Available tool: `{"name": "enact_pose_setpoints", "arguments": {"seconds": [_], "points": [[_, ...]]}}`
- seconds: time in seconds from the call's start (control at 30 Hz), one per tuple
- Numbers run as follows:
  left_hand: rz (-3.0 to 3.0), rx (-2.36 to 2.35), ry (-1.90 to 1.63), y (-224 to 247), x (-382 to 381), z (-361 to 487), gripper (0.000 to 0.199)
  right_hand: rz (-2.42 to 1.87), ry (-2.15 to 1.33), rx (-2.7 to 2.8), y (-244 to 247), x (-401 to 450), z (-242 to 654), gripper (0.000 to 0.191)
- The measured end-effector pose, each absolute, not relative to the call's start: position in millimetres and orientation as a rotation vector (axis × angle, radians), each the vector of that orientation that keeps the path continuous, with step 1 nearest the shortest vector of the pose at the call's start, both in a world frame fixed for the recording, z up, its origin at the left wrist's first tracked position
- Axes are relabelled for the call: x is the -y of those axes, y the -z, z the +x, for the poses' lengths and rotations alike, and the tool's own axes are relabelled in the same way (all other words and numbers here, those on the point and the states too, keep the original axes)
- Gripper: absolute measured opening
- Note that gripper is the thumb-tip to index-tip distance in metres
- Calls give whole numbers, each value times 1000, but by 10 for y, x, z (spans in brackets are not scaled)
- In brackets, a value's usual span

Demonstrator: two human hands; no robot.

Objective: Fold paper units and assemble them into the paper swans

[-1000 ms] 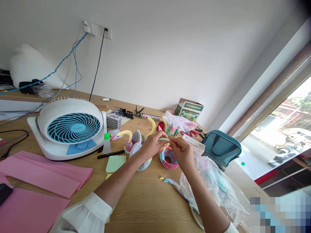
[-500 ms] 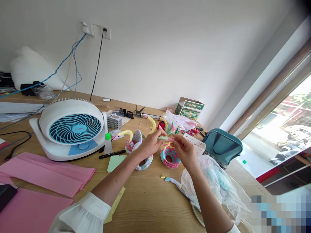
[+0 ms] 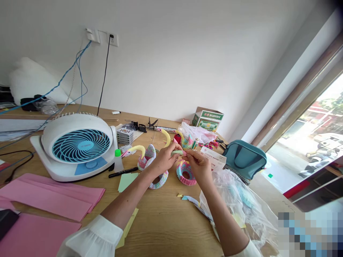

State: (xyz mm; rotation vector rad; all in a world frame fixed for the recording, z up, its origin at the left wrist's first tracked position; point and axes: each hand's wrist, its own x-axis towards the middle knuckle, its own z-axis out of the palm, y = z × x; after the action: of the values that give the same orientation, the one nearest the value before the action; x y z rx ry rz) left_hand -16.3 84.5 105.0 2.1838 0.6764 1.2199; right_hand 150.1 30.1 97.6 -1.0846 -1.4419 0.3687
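while left hand (image 3: pixel 162 161) and right hand (image 3: pixel 199 168) pinch it | folded-paper strip (image 3: pixel 177 152) — green, curved

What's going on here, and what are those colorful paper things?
A person is holding a little paper strip with their left hand and right hand. Folded-paper swans sit on the wooden table just past the hands, and a colorful paper ring lies right below the right hand. A white fan and pink paper sheets are off to the left.
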Motion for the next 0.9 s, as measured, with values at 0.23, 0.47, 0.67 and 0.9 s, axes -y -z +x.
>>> {"name": "enact_pose_setpoints", "arguments": {"seconds": [0.23,0.47,0.67,0.9], "points": [[2207,-655,-1214,-1031,-859,-215,34,-1057,-565,1265,-861,-230,1695,38],[2242,-682,-1243,-967,-841,-251,34,-1130,-686,1099,-539,-44,1820,44],[2189,-810,-1399,-917,-744,-281,29,-1094,-778,1101,-529,42,1763,44],[2265,-929,-1482,-921,-618,-262,30,-1001,-854,1007,-642,-26,1675,47]]}}
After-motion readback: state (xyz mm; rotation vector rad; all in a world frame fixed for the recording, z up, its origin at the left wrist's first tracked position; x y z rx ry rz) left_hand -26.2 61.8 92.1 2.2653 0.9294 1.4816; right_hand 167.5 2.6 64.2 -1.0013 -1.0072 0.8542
